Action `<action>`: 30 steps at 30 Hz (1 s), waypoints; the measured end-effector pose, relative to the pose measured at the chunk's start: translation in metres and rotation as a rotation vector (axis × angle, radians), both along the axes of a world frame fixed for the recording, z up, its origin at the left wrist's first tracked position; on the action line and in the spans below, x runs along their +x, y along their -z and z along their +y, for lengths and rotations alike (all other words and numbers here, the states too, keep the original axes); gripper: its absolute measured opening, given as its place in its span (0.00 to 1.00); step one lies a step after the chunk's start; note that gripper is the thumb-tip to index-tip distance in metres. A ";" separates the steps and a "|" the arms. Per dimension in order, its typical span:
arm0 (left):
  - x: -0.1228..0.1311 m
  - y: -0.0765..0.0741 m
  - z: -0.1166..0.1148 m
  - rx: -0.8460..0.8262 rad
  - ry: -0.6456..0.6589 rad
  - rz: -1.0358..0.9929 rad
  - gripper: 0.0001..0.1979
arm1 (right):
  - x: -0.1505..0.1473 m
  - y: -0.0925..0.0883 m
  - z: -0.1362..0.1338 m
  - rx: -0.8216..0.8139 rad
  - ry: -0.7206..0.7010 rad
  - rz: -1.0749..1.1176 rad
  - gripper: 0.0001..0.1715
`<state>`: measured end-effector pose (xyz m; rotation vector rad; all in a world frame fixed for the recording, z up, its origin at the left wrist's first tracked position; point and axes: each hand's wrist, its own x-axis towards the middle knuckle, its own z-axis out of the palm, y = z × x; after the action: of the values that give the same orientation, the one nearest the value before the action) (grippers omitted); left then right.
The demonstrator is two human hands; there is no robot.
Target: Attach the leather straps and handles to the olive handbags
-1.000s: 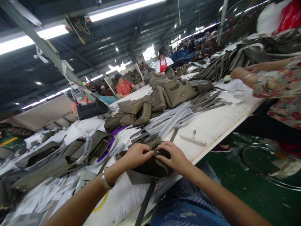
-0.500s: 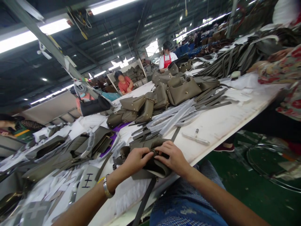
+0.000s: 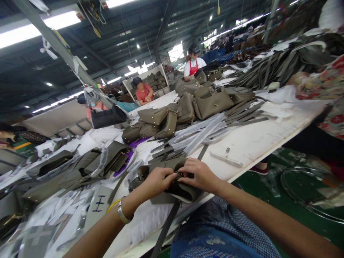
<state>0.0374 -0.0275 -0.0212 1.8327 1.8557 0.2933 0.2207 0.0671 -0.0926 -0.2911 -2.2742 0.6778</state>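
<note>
An olive-grey handbag lies on the white table in front of me, its open side toward my body. My left hand pinches the bag's upper edge between thumb and fingers. Right beside it, my right hand grips the same edge, fingers bent. The fingertips of both hands nearly meet over a small dark spot on the bag; what exactly they pinch there is too small to make out. A dark strap runs from under the bag over the table's front edge.
Finished-looking olive bags are heaped farther back, beside loose straps. A small tool lies to the right near the table edge. More bags and a marked grey piece lie left. Several people work around.
My view has shifted slightly. Both hands stay at the same edge of the handbag, with the fingers only slightly moved, and the right forearm appears raised a little.
</note>
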 end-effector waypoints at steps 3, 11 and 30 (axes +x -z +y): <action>0.000 -0.002 0.002 -0.047 0.015 0.021 0.21 | 0.000 0.001 0.000 0.037 -0.026 -0.007 0.12; 0.001 0.002 0.004 0.045 0.023 0.080 0.20 | -0.006 0.001 -0.005 -0.009 0.078 -0.002 0.13; 0.012 0.034 -0.018 0.324 -0.195 -0.032 0.19 | 0.011 -0.029 -0.010 -0.183 0.145 -0.214 0.12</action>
<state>0.0498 -0.0458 -0.0551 1.8348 2.0631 0.7265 0.2318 0.0576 -0.0634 -0.6370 -2.3662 0.8123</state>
